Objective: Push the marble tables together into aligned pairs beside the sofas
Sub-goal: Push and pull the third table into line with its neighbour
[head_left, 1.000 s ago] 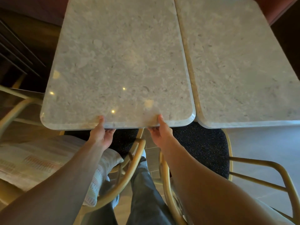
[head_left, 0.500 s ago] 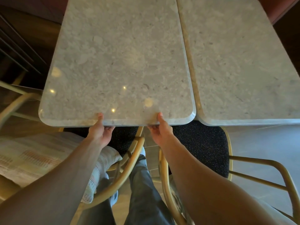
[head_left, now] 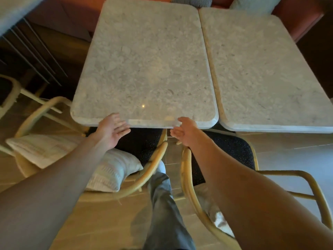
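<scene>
left marble table (head_left: 144,65) near edge, open hands (head_left: 112,129) just beside

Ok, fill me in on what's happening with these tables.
A person stands at two marble tables set side by side in front of a red sofa. Both hands are open at the near edge of the left table: the left hand palm-up just below the rim, the right hand with its thumb at the edge. Only a thin seam separates it from the right table, and their near edges almost line up.
</scene>
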### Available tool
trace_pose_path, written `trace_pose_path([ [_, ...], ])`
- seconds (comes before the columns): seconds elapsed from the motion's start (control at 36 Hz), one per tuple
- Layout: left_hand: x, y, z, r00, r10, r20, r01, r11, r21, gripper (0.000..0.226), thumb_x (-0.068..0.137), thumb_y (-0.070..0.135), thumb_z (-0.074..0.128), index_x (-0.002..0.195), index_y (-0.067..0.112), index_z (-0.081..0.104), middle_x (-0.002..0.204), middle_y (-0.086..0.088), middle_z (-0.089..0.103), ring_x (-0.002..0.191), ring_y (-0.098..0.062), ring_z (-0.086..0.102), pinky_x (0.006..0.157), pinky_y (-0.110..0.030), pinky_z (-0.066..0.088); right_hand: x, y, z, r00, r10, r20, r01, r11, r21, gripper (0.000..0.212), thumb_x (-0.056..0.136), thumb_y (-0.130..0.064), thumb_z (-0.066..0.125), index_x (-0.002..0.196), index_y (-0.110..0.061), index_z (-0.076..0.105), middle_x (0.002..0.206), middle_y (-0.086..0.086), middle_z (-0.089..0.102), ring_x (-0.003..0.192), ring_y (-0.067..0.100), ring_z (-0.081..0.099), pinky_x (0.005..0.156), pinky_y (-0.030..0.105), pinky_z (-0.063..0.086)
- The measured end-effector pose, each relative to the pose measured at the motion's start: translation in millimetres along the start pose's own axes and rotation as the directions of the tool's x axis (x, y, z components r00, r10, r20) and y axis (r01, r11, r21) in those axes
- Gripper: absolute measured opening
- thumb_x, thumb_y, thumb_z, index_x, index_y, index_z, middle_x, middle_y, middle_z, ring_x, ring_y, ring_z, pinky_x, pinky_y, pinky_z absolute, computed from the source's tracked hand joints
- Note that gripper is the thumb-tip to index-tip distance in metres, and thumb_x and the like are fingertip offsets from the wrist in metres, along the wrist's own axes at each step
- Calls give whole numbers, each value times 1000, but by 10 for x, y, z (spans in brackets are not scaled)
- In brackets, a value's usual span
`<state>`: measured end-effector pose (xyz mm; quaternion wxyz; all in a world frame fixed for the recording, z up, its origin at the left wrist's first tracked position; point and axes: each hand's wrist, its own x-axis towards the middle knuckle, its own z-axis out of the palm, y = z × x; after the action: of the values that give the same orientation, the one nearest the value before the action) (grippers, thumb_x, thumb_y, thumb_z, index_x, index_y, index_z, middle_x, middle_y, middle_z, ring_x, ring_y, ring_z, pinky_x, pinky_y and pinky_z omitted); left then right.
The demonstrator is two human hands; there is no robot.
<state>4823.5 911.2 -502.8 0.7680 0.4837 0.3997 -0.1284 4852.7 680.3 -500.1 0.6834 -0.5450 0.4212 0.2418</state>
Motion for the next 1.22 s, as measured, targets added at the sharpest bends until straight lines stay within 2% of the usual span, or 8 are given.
trace_pose_path([
  [0.22, -1775, 113, -797, 894, 441, 78, -448, 888, 108, 29, 100, 30, 52, 120, 12, 62, 125, -8, 66, 110, -23, 66, 98, -41, 53, -1547, 604, 731, 874, -370, 314, 392, 920, -5, 37, 104, -21, 48, 136, -3, 55, 134, 15, 63, 115, 30, 66, 99, 39, 53],
  [0.36, -2768, 290, -1677, 753, 658, 4, -651, 744, 152, 25, 100, 33, 53, 115, 22, 69, 115, 4, 72, 110, -15, 67, 104, -44, 49, -2667, 1162, 1279, 667, -559, 493, 634, 773, 21, 30, 105, -18, 45, 128, -10, 62, 129, 11, 67, 118, 24, 65, 106, 36, 48],
  [0.5, -3569, 763, -2359, 587, 798, -138, -781, 603, 161, 29, 102, 31, 51, 119, 16, 69, 124, -3, 69, 116, -18, 64, 106, -44, 48, -3553, 1384, 1671, 496, -615, 613, 756, 653, 43, 34, 106, -19, 44, 132, -5, 61, 130, 11, 66, 119, 22, 64, 100, 25, 49],
  [0.56, -3815, 955, -2587, 513, 843, -160, -828, 535, 165, 29, 104, 29, 48, 118, 14, 68, 124, -5, 69, 116, -19, 65, 106, -43, 48, -3832, 1377, 1853, 433, -637, 638, 803, 594, 49, 36, 107, -20, 41, 134, -5, 60, 132, 11, 65, 121, 22, 63, 106, 30, 48],
  [0.69, -4117, 1246, -3163, 375, 900, -224, -893, 415, 174, 30, 106, 23, 43, 118, 9, 67, 123, -10, 69, 115, -24, 65, 103, -41, 50, -4283, 1363, 2319, 285, -646, 708, 885, 461, 64, 26, 106, -24, 43, 120, -20, 65, 127, 6, 68, 119, 19, 64, 113, 44, 44],
  [0.83, -4074, 1428, -3744, 322, 894, -311, -910, 383, 160, 33, 105, 23, 46, 122, 3, 65, 122, -10, 70, 113, -23, 66, 100, -39, 51, -4381, 1334, 2850, 197, -626, 754, 938, 345, 41, 28, 103, -34, 48, 122, -25, 68, 124, -4, 69, 120, 14, 63, 114, 47, 42],
  [1.06, -3780, 2145, -4453, 275, 877, -394, -922, 357, 150, 29, 103, 25, 48, 115, 12, 70, 119, -7, 71, 112, -21, 67, 105, -45, 49, -4551, 1349, 4269, 129, -597, 791, 929, 352, 114, 33, 105, -30, 47, 129, -16, 65, 125, -2, 68, 117, 11, 64, 114, 43, 44],
  [1.22, -3625, 2888, -5032, 240, 871, -429, -922, 343, 180, 29, 104, 19, 45, 116, 8, 68, 122, -13, 68, 116, -28, 64, 107, -51, 46, -4705, 1462, 5345, 86, -556, 827, 907, 387, 166, 28, 105, -31, 46, 122, -23, 67, 125, -6, 68, 116, 8, 64, 111, 40, 46],
])
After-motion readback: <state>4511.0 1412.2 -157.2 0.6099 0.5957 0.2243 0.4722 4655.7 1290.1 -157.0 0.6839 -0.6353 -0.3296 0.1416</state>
